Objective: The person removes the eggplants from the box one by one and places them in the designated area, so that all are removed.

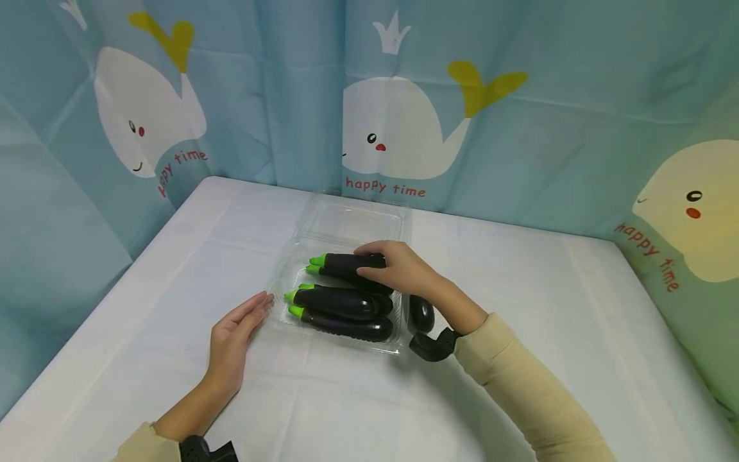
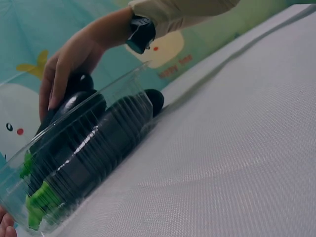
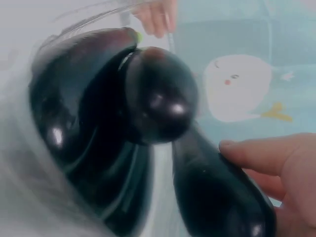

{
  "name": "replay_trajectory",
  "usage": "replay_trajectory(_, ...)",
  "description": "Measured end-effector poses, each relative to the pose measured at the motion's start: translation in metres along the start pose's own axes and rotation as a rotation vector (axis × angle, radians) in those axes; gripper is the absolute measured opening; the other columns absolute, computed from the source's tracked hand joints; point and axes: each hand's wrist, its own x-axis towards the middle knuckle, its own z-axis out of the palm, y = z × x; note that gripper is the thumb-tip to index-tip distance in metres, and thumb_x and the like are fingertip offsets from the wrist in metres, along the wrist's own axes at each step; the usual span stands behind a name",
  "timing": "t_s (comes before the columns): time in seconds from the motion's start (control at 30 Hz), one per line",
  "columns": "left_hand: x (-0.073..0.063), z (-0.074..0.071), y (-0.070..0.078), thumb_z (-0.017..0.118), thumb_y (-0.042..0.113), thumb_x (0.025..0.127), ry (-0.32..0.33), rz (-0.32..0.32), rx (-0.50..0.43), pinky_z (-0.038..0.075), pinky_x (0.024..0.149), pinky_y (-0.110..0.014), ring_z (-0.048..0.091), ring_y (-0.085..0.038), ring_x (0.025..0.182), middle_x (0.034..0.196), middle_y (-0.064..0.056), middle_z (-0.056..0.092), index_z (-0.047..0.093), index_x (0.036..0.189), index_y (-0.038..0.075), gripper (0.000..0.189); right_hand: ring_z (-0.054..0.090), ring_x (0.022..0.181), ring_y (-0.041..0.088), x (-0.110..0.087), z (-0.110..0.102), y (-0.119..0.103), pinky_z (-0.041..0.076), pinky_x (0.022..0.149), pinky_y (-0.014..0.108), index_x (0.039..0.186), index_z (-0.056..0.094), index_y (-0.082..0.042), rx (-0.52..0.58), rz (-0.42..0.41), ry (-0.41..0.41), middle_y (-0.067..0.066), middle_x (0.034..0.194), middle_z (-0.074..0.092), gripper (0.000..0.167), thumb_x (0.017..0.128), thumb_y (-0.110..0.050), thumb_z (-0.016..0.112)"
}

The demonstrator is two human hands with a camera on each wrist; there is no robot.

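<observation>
Five long, glossy, black-purple eggplants [image 1: 337,303] with bright green caps lie below and around the right grip [image 1: 398,266], within an open, transparent, ribbed plastic tray [image 1: 288,276]. That grip is curled over the rearmost smooth dark eggplant [image 1: 349,262], pinching it toward its rounded end between thumb and fingers; its green cap points leftward, away from the grip. Just in front of the pinched one lies a second eggplant [image 1: 335,276], and whether the first rests its weight on it I cannot tell. The other three are bunched closer to the wearer than the right grip, along the tray's front wall

The left grip [image 1: 233,337] is extended, its fingers straight and close together, with the tips at the tray's left rim. Behind the right grip, the transparent rectangular plastic lid [image 1: 352,221] lies folded back. Under the right grip's wrist, just outside the tray, a shiny dark rounded eggplant [image 1: 421,314] shows partly on the white-covered bench [image 1: 323,410]. Beige sleeves [image 1: 531,385] and black wrist devices [image 1: 435,346] sit behind each grip. Beyond both grips hangs a light-blue fabric curtain [image 1: 300,96] printed with white whales [image 1: 392,128] and red lettering [image 1: 385,187]
</observation>
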Motion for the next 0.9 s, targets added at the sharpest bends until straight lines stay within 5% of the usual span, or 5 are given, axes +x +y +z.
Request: replay_trajectory(0.9, -0.001, 0.0, 0.001, 0.049, 0.0, 0.093, -0.009, 0.01, 0.004, 0.043, 0.091, -0.019, 0.057, -0.008, 0.107, 0.112, 0.002, 0.063, 0.045, 0.123, -0.017, 0.035, 0.056, 0.102, 0.028, -0.058, -0.017, 0.018, 0.052, 0.079, 0.038, 0.121, 0.056, 0.003, 0.209, 0.186, 0.39, 0.018, 0.115, 0.059, 0.04, 0.089, -0.02, 0.062)
